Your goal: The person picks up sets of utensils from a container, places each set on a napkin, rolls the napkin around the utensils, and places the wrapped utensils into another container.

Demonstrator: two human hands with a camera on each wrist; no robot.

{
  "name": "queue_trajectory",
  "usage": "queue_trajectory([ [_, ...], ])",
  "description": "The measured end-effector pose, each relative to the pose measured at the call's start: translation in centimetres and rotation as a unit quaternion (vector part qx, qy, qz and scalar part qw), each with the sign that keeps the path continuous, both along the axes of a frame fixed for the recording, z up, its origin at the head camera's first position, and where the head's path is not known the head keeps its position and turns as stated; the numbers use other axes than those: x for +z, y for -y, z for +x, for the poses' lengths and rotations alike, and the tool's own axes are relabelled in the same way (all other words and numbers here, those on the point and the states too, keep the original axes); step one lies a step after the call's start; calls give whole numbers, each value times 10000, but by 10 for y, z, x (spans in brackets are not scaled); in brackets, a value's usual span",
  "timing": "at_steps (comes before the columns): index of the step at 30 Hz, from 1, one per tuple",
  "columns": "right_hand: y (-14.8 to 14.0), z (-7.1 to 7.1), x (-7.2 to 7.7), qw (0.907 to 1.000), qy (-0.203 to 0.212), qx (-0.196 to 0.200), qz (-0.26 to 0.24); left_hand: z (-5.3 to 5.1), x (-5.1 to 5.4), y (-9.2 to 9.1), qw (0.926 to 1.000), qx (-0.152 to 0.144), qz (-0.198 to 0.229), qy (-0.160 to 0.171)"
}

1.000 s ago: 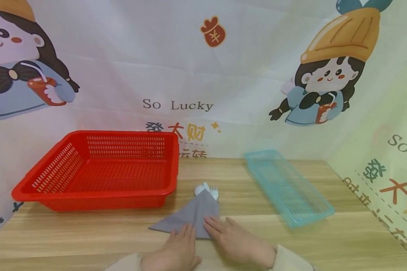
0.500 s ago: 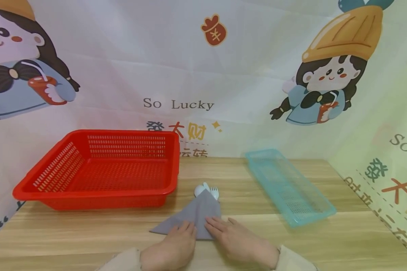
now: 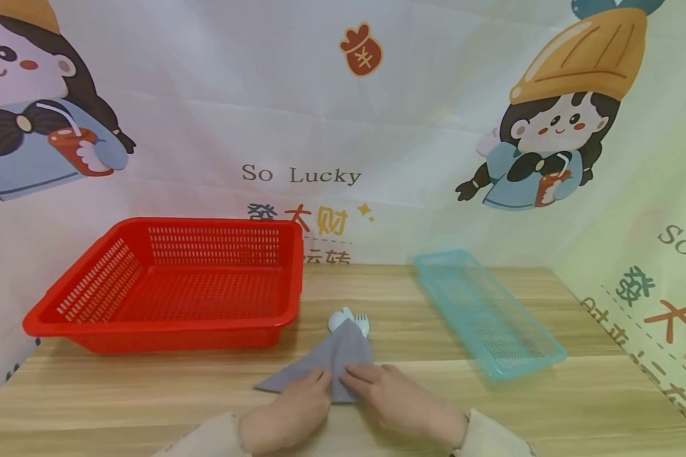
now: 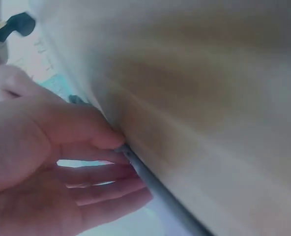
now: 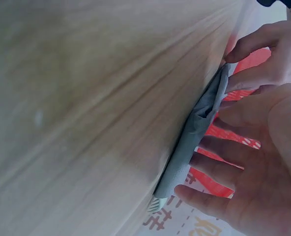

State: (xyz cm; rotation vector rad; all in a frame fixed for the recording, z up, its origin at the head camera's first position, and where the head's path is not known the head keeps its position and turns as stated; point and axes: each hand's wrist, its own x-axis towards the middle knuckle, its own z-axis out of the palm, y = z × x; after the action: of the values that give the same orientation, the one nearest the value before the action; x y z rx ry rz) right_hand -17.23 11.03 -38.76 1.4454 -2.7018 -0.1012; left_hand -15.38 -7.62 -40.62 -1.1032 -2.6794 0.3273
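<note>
A grey cloth napkin (image 3: 334,355), folded to a pointed shape, lies on the table over white cutlery. The spoon's bowl (image 3: 336,320), a fork's tines (image 3: 361,324) and a narrow white tip (image 3: 347,313) between them stick out beyond its far corner; the rest is covered. My left hand (image 3: 288,409) pinches the napkin's near edge, thumb below and fingers above, as the left wrist view shows with the hand (image 4: 52,157). Fairly straight, the fingers of my right hand (image 3: 397,403) rest on the napkin's right part. Both hands are close together.
At the left stands a red plastic basket (image 3: 171,330), nothing visible inside. A pale blue basket (image 3: 463,317) lies slanted at the right. A printed cloth (image 3: 297,114) hangs behind the wooden table (image 3: 120,393).
My left fingers have bent and drawn in at the napkin's near edge, with the thumb now tucked from sight in the head view. My right hand has shifted only slightly. The cutlery stays put.
</note>
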Motion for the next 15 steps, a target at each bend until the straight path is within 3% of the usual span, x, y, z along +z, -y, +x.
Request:
queue_trajectory([
  [4,1,0,0,9999,28,-17,119,-3,-1,-2,9973,-185,-453,-549],
  [8,2,1,1,9996,143,-114,207,-5,1,-1,9898,-536,-747,-1091],
  [15,1,2,1,9993,72,-116,335,-9,4,2,9860,-885,-694,-1229],
])
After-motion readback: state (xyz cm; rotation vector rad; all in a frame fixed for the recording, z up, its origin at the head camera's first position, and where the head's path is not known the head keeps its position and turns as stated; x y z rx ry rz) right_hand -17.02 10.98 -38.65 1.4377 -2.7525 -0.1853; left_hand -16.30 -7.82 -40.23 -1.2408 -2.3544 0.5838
